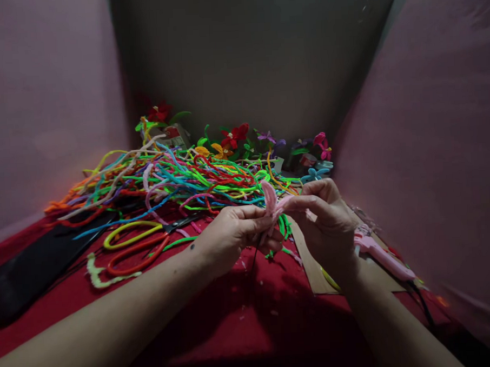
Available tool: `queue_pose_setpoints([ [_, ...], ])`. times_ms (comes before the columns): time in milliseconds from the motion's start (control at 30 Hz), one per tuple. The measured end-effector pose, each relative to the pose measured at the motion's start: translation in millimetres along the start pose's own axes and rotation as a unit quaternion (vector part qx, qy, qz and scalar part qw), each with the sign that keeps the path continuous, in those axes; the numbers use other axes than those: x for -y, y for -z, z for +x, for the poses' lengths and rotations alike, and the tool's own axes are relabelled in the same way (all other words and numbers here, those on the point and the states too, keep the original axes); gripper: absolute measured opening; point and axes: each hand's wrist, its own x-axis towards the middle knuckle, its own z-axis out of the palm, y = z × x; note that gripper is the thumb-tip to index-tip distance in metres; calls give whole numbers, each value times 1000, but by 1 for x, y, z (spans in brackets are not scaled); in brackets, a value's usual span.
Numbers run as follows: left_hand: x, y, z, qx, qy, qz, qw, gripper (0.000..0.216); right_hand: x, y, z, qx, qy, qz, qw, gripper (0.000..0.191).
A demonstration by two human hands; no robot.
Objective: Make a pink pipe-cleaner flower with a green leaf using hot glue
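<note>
Your left hand (pixel 234 232) is curled, its fingers (pixel 260 226) drawn together and pinching the lower part of a pink pipe cleaner piece (pixel 271 203). Your right hand (pixel 325 215) meets it from the right: thumb and forefinger are pressed together on the same piece, the remaining fingers loosely bent behind. The piece is held above the table (pixel 250 313), at centre, between both hands; one pink loop stands up just above your left fingers. A thin dark stem (pixel 253 259) hangs down from your left grip; its lower end cannot be made out.

Far of your hands lies a large tangle of pipe cleaners (pixel 167 181) in many colours, spread from the far left to the centre. Near left of it, scissors (pixel 138 245) with yellow and red handles lie flat on the red cloth. A black strip (pixel 37 268) lies at the near left. Under your right hand sits a piece of cardboard (pixel 314 270), and just right of that hand a pink glue gun (pixel 384 258) rests on it. Finished flowers (pixel 235 135) stand along the far edge, against a brown board (pixel 256 58).

No brand, label or writing can be read on any item.
</note>
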Motion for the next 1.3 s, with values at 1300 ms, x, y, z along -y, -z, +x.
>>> queue_pose_setpoints([
  [1300, 2, 0, 0, 20, 13, 12, 1000, 15, -3, 3, -10, 2, 115, -133, 984, 23],
])
